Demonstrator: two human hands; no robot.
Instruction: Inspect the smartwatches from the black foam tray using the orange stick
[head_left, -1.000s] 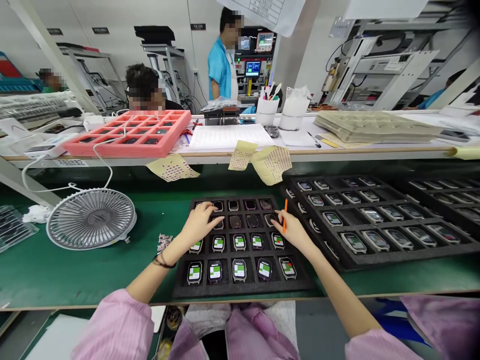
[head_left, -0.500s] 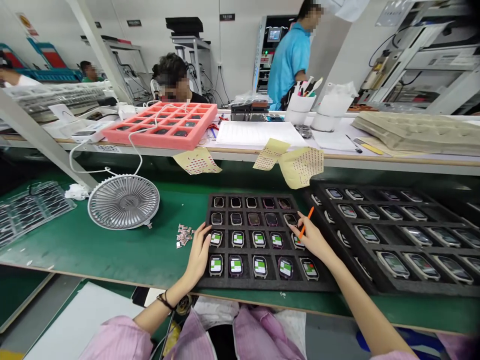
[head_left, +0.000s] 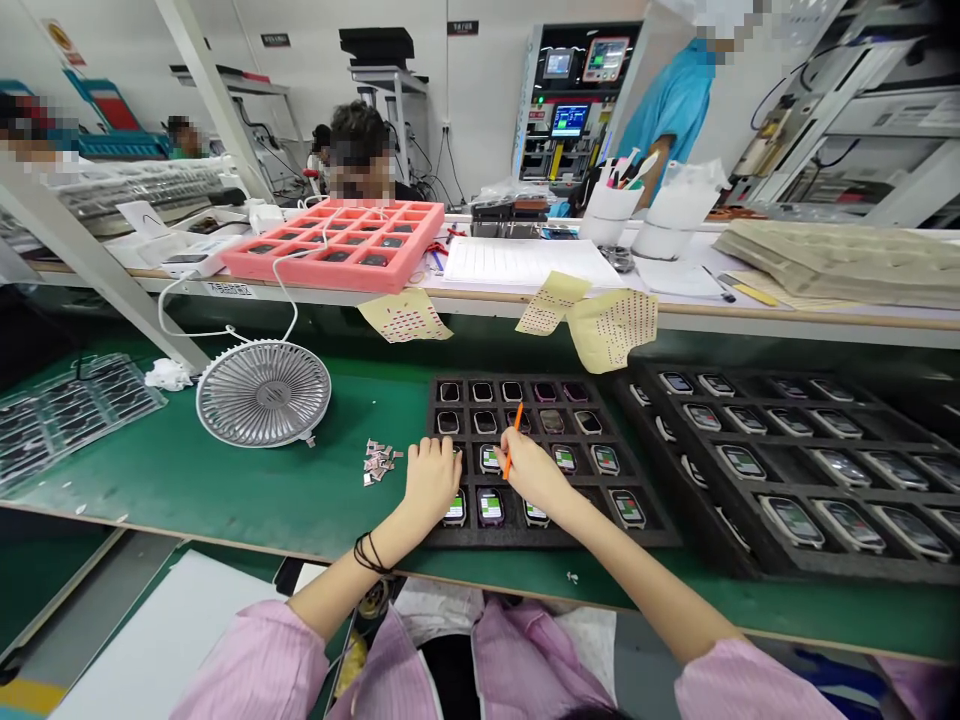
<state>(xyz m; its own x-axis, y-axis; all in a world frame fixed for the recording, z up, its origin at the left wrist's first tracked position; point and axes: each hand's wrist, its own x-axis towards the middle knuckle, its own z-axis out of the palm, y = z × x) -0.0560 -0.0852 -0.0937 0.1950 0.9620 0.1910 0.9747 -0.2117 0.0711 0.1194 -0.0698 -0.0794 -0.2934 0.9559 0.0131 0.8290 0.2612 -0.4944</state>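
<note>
orange pen (head_left: 514,441) pinched in right grip (head_left: 534,472), left grip (head_left: 433,480) spread over green-labelled watches (head_left: 490,507) in black foam tray (head_left: 555,538)

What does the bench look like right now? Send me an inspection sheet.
surface: green bench mat, with a white-topped shelf behind it.
job's things: black foam tray of smartwatches, the nearer ones with lit screens; second black tray of watches to the right.
clutter: small metal pieces beside the tray; yellow perforated sheets over the shelf edge.
hands: left hand palm down over the tray, nothing visibly held; right hand holding an orange stick above the tray.
cables: white cable running from the desk fan up to the shelf.
surroundings: pink tray on the shelf; seated person beyond it.
</note>
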